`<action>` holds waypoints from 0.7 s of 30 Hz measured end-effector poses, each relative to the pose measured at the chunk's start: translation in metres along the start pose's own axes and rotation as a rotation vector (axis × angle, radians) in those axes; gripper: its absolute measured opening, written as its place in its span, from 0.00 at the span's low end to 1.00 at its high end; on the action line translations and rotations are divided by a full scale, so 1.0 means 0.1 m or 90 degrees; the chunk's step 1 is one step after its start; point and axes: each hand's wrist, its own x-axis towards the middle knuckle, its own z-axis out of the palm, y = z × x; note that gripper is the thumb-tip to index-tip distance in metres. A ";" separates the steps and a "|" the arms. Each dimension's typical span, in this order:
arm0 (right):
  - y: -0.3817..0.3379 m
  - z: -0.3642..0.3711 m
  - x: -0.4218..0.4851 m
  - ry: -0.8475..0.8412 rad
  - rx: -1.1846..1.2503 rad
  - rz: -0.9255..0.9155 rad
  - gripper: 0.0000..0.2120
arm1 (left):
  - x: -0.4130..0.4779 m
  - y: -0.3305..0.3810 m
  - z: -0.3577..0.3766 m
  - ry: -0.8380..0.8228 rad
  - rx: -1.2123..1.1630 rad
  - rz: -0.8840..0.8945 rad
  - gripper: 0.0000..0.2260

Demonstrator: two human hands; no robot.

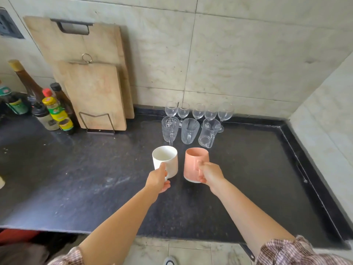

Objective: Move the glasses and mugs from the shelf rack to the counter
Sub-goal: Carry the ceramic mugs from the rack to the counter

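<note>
The mug (165, 161) in the left hand's fingers (162, 169) is white; the mug (194, 164) in the right hand's fingers (200, 165) is salmon pink with a pale base. Beyond both, the glasses (198, 111) are clear, one glass mug (170, 129) cut in a grid pattern. Under them the bench (76, 178) is black, flecked with grey. The wall tiles (238, 60) are veined cream, the cutting boards (91, 92) light wood. The sleeves (298, 251) are striped brown and white.

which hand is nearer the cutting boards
Left. The left hand, holding the white mug, is right of the cutting boards; the right hand, on the pink mug, is farther right.
</note>
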 end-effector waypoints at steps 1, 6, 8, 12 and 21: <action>0.00 -0.01 0.08 -0.006 0.004 -0.005 0.14 | 0.06 0.00 0.06 0.008 0.000 0.006 0.20; 0.02 -0.02 0.37 -0.015 -0.020 -0.029 0.20 | 0.29 -0.01 0.25 0.031 -0.001 0.018 0.20; 0.05 0.00 0.44 -0.023 -0.040 -0.039 0.21 | 0.35 -0.06 0.29 0.031 0.009 0.033 0.20; 0.12 0.03 0.51 -0.054 -0.031 -0.047 0.18 | 0.44 -0.15 0.36 0.003 0.019 0.068 0.18; 0.27 0.03 0.56 -0.095 -0.056 -0.037 0.14 | 0.53 -0.15 0.36 -0.029 0.087 0.064 0.17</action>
